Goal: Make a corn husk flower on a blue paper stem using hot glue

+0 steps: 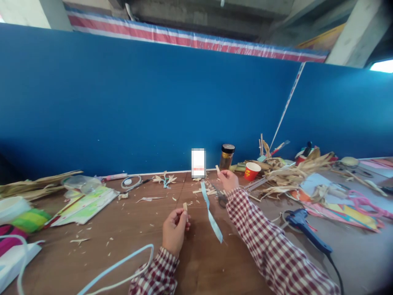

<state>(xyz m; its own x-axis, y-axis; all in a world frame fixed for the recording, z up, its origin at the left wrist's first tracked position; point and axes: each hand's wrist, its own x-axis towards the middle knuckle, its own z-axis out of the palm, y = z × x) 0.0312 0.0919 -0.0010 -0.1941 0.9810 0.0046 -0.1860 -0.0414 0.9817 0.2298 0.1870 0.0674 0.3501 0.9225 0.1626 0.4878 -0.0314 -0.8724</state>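
Observation:
My left hand is closed in a pinch on a small pale strip, which looks like dried husk, low over the table's middle. Farther forward and to the right, my right hand pinches another small pale strip between thumb and fingertips. Between the hands a light blue ribbon lies lengthwise on the table. Dark-handled scissors lie partly hidden under my right wrist. Pale husk scraps are scattered near the ribbon. Left of them sits a small husk flower with blue-green at its centre.
A dark-lidded jar and red paper cup stand behind my right hand. Dried husks pile up at right, near a blue glue gun with a cord. A white cable loops beside my left sleeve. A blue partition borders the back.

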